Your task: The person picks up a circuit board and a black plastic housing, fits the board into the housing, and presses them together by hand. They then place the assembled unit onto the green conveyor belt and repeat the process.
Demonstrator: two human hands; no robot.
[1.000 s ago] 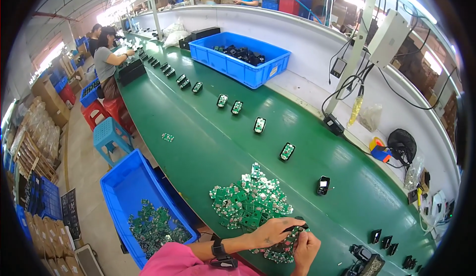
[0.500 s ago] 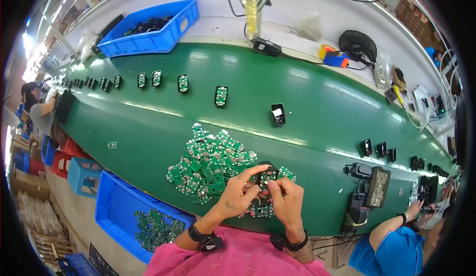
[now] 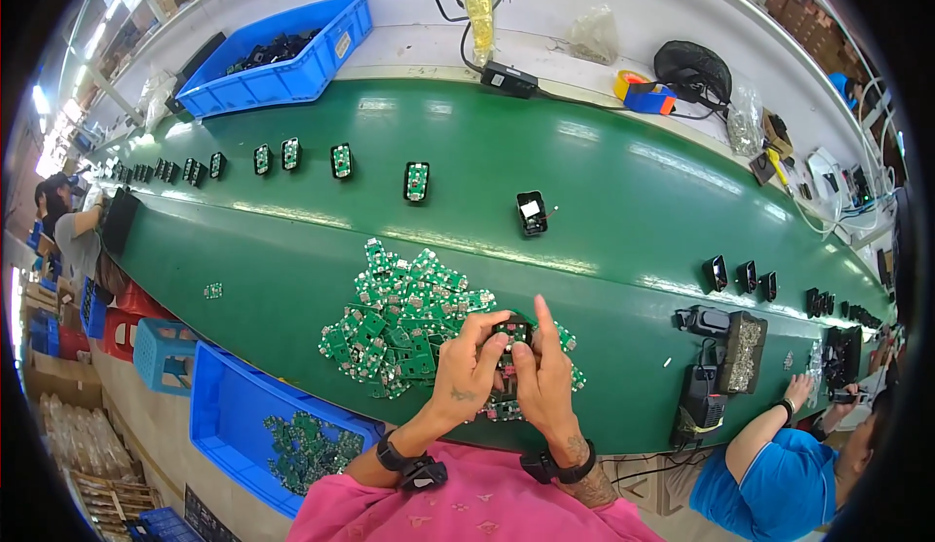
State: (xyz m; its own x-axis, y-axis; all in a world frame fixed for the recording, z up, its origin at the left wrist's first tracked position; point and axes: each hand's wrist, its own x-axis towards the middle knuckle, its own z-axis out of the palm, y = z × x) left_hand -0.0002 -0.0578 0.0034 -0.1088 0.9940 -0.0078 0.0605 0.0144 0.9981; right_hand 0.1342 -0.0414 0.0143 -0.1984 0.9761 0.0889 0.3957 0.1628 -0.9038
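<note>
My left hand point(image 3: 466, 372) and my right hand point(image 3: 545, 378) hold a small black plastic housing point(image 3: 513, 329) between them, close to the front edge of the green table. A green circuit board shows in its opening. Both thumbs press on the board's lower part. The left fingers wrap round the housing's side, while the right index finger points up, off it. Just beyond and left of my hands spreads a heap of green circuit boards point(image 3: 404, 323). A few more boards point(image 3: 504, 411) lie beneath my hands.
Black housings with boards point(image 3: 417, 182) stand in a row to the far left. One housing point(image 3: 532, 213) has a white piece inside. Blue bins stand at the back point(image 3: 273, 89) and beside the table point(image 3: 219, 425). Black devices point(image 3: 699, 401) and a co-worker point(image 3: 769, 474) are at right.
My right index finger has lifted from the housing and now points up. The right thumb has come down onto the board beside the left one. The whole view has shifted slightly.
</note>
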